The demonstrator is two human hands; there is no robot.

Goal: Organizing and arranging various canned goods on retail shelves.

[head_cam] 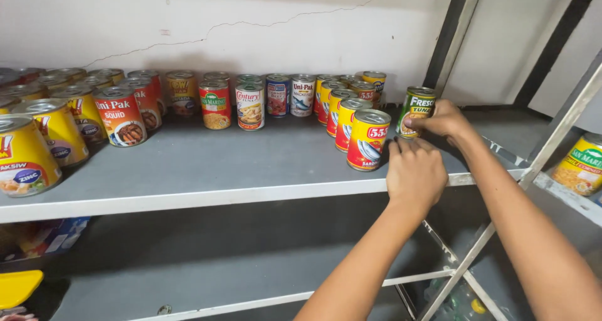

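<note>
In front of me a pale wall (251,20) carries a thin crack running up toward the right. A grey shelf (207,164) with a lighter front edge spans my view, another grey shelf (188,258) below it. At the right corner, dark metal uprights (446,42) frame a neighbouring rack (564,117).

A green-labelled tin can (416,111) stands upright near the right end of a grey shelf (207,170), its silver lid facing up and its label turned toward the camera. Just to its left, at the front of a row of like tins, a yellow-and-red can (368,140) also stands upright close to the shelf's front edge, the two apart.
</note>
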